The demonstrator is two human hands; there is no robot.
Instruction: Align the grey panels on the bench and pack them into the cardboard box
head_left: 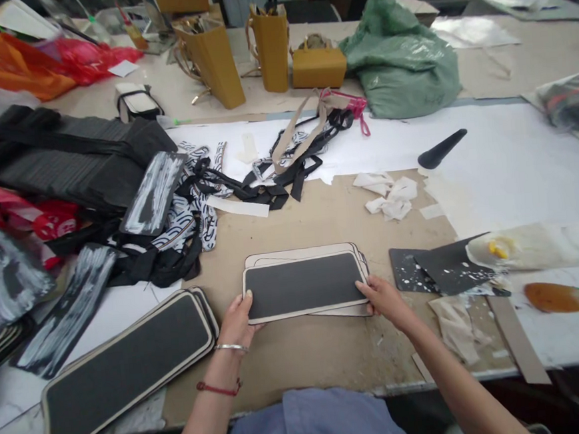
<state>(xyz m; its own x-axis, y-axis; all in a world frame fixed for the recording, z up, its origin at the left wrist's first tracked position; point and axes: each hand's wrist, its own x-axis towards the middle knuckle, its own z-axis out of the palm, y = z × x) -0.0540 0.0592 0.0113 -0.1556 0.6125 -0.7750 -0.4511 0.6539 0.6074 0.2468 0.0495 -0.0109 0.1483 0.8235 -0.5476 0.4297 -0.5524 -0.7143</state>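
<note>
Between my hands is a dark grey rectangular panel [302, 286] with rounded corners and a cream border. My left hand [238, 320] pinches its left edge, thumb on top. At the right edge, my right hand [383, 300] grips it the same way. Beneath it, cream-edged panels [302, 251] show at the back and right; whether the held one rests on them I cannot tell. A stack of longer dark panels with cream borders [130, 363] lies to the left of my left hand.
Glue-streaked strips [66, 315], fabric scraps [193, 204] and dark stacked sheets [79, 160] crowd the left. An orange bottle [556, 296], a black tool [442, 149] and crumpled scraps [391, 195] lie right. Mustard bags [271, 51] and a green plastic bag [400, 61] stand behind.
</note>
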